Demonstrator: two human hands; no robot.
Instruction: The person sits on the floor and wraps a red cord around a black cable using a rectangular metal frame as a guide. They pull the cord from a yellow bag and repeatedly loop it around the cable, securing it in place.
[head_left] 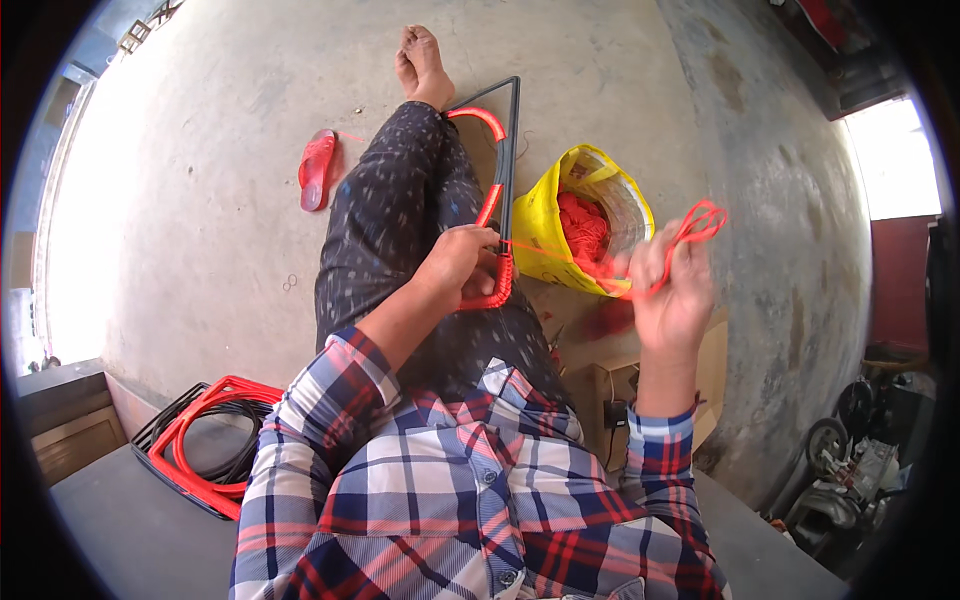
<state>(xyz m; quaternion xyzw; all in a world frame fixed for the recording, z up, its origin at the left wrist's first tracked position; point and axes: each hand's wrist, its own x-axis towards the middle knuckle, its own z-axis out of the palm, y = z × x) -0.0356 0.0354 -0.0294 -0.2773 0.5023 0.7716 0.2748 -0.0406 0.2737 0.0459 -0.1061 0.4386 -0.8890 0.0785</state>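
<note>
Across my lap lies a black frame (512,135) with a curved inner strip; parts of it are wrapped in red. My left hand (462,262) is closed around its near end, beside the tightly wound red corner (503,283). A strand of red cord (545,252) stretches from there to the right. Raised to the right, my right hand (672,285) is closed on that cord, and a looped bundle of it (703,222) sticks out above the fingers. Just beyond the strand stands a yellow bag (541,212) with a heap of red cord (583,226) inside.
A red slipper (317,170) lies on the concrete floor (235,130). Red and black frames (205,440) are stacked on the grey bench at my left. A cardboard box (712,365) sits by my right forearm. Machine parts (840,470) stand at the far right.
</note>
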